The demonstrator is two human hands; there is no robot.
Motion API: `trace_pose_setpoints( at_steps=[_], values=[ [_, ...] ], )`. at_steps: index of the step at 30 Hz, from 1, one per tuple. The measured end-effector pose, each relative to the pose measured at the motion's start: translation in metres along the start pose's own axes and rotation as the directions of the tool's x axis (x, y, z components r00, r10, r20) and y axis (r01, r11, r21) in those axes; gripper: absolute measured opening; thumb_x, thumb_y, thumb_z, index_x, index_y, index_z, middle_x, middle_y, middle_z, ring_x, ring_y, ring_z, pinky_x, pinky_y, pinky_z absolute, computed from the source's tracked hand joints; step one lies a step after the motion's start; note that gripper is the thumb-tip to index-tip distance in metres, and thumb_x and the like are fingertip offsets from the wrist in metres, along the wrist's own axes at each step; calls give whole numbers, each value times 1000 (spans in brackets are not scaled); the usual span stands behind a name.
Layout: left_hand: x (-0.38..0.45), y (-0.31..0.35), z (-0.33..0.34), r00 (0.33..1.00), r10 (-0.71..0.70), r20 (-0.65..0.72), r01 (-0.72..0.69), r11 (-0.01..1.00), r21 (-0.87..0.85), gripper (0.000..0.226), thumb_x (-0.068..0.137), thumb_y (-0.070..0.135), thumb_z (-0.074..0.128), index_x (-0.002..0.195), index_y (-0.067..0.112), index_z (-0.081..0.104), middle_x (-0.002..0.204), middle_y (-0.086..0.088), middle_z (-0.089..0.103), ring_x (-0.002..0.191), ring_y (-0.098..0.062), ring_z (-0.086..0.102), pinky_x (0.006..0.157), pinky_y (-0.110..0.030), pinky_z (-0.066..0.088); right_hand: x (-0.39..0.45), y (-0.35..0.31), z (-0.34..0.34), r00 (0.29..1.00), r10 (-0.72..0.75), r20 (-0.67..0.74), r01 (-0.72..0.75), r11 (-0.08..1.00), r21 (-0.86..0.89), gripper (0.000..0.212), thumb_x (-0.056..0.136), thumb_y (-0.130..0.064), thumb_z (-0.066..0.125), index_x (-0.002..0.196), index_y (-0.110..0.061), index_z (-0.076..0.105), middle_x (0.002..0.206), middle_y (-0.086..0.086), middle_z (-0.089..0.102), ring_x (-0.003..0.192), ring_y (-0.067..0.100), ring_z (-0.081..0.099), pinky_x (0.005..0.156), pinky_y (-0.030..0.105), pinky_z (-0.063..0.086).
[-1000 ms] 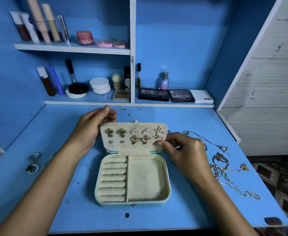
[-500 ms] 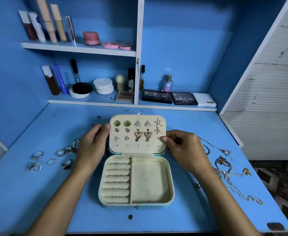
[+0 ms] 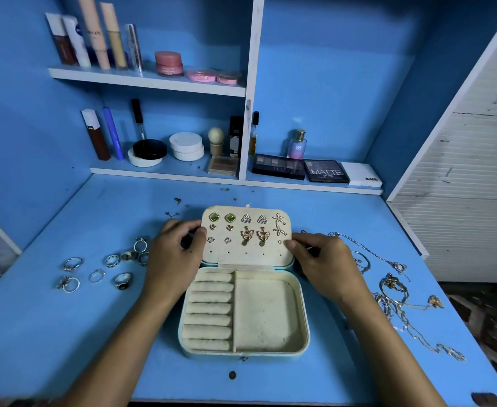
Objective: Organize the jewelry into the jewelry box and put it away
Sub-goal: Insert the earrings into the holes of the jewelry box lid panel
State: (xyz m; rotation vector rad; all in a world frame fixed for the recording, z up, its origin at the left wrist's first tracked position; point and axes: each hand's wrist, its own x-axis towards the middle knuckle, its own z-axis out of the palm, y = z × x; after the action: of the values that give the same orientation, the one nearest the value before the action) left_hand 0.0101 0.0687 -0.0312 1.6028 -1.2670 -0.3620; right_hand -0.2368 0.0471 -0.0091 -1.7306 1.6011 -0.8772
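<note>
A cream jewelry box point(image 3: 301, 315) lies open in the middle of the blue desk, its lid point(image 3: 245, 258) tipped back and studded with several earrings point(image 3: 246, 235). My left hand point(image 3: 172, 261) grips the lid's left edge, thumb on the inner face. My right hand point(image 3: 325, 264) pinches the lid's right edge. The box's ring rolls point(image 3: 209, 308) and its square compartment hold nothing. Several rings point(image 3: 110, 268) lie loose on the desk to the left. Chains and necklaces point(image 3: 394, 292) lie tangled to the right.
Low shelves at the back carry cosmetics: makeup palettes point(image 3: 303, 168), a perfume bottle point(image 3: 297, 143), white jars point(image 3: 187, 146) and tubes. A few tiny earring pieces point(image 3: 176, 205) lie behind the box. A white slatted panel point(image 3: 473, 171) stands at the right.
The lid has swung from upright to leaning further back. My left hand moved from behind the lid to its left edge. The view shifted, bringing the rings on the left into sight.
</note>
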Motion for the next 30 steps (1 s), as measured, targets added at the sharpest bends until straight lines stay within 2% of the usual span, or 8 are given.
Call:
trace_pose_setpoints(
  at_steps=[4, 8, 11, 15, 20, 22, 24, 30],
  values=[
    [0, -2, 0, 1000, -21, 11, 21, 1000, 23, 17, 92, 15, 64, 104, 11, 76, 97, 7, 63, 83, 8, 58, 71, 3, 35, 0, 1, 0, 1000, 12, -2, -12, 1000, 13, 14, 94, -33, 67, 103, -31, 78, 56, -18, 64, 51, 0, 55, 54, 8, 39],
    [1, -3, 0, 1000, -17, 13, 17, 1000, 12, 17, 91, 15, 66, 104, 12, 76, 97, 7, 64, 83, 13, 58, 72, 3, 35, -1, -1, -1, 999, 39, -30, -38, 998, 43, 10, 91, -33, 72, 97, -34, 79, 64, -14, 70, 55, 3, 60, 54, 8, 43],
    [2, -4, 0, 1000, -13, 12, 13, 1000, -5, 16, 91, 15, 66, 103, 12, 76, 95, 8, 64, 86, 13, 58, 73, 1, 38, 0, -4, -2, 998, 53, -24, -51, 997, 58, 6, 88, -32, 74, 91, -37, 78, 67, -15, 72, 59, 7, 64, 57, 14, 48],
    [2, -3, 1, 1000, 4, 3, -4, 1000, -6, 15, 91, 13, 66, 102, 11, 77, 92, 11, 63, 83, 16, 57, 71, 1, 36, 7, -11, -10, 999, 39, -19, -38, 999, 3, 9, 88, -34, 74, 79, -35, 77, 64, -7, 71, 59, 12, 62, 54, 12, 45],
    [2, -5, 1, 1000, -4, -9, 3, 1000, -29, 16, 90, 14, 67, 103, 11, 77, 94, 6, 66, 89, 8, 59, 73, 0, 38, 40, -28, -12, 989, -79, -127, 64, 991, -115, 10, 90, -25, 71, 85, -28, 78, 58, -24, 64, 57, -4, 59, 55, 10, 43],
    [2, -5, 1, 1000, -8, -15, 7, 999, -42, 16, 89, 15, 69, 101, 11, 78, 93, 7, 68, 88, 5, 60, 72, 0, 39, 53, -40, -8, 986, -135, -102, 123, 985, -122, 8, 91, -27, 70, 90, -27, 78, 72, -19, 69, 62, -2, 62, 52, 4, 41],
    [2, -4, 1, 1000, -7, -25, 6, 999, -52, 15, 88, 15, 70, 99, 12, 78, 91, 7, 69, 86, 3, 61, 73, -2, 40, 66, -53, 0, 978, -202, -49, 194, 972, -133, 8, 91, -28, 71, 94, -25, 78, 82, -11, 73, 72, 0, 64, 58, 1, 41],
    [4, -4, 1, 999, -10, -39, 7, 997, -73, 12, 88, 14, 70, 96, 12, 79, 88, 7, 69, 86, 1, 63, 73, -4, 43, 103, -84, 37, 919, -350, 182, 381, 908, -174, 9, 91, -25, 72, 96, -23, 79, 87, -7, 76, 79, 5, 68, 67, 3, 44]
  ],
)
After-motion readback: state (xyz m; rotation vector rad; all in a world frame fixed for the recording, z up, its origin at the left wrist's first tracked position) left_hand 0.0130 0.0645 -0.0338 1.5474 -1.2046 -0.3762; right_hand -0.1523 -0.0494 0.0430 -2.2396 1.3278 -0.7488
